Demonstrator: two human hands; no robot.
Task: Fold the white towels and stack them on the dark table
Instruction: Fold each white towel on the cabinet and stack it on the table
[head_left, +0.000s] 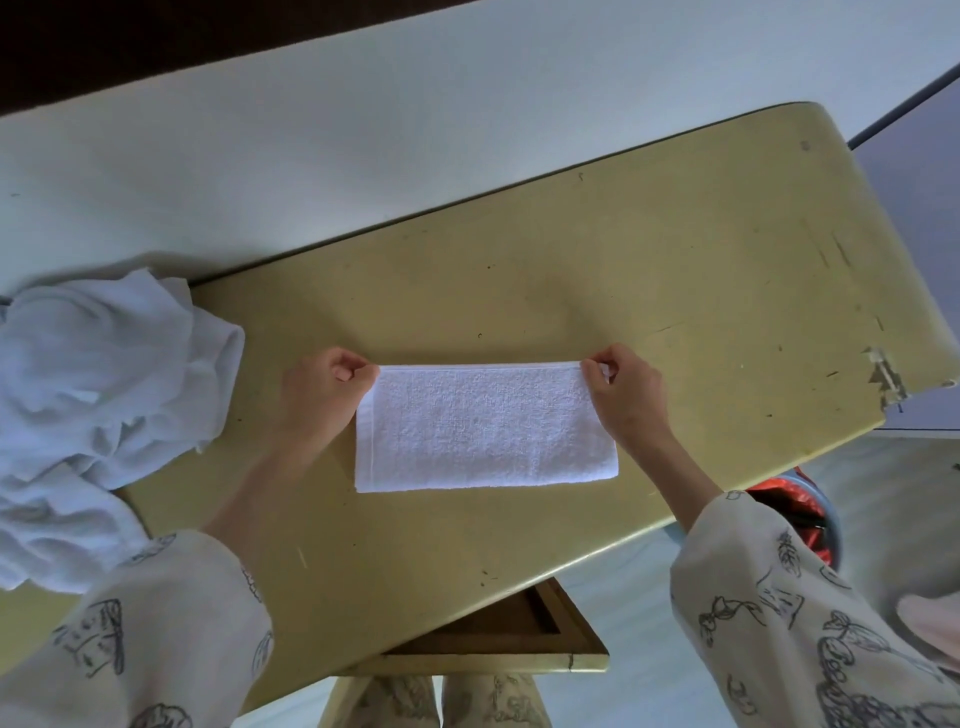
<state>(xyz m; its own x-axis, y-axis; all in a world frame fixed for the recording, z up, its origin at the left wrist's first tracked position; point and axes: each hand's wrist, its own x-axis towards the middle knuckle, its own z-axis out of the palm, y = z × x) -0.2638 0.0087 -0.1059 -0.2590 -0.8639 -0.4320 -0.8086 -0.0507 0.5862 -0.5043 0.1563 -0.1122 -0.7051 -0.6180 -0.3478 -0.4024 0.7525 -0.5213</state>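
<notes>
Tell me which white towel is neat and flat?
The small towel in the middle of the yellow table, held at its far corners by the left hand and right hand. The towel pile on the left is crumpled.

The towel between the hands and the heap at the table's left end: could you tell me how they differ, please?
The towel lies flat as a neat rectangle; the heap is crumpled. The left hand and right hand pinch the towel's far corners; nothing holds the heap, which overhangs the table. Both are white.

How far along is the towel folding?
Early on. One white towel lies folded in a rectangle on the yellow table, its far corners pinched by the left hand and right hand. The crumpled pile remains; no stack shows.
</notes>
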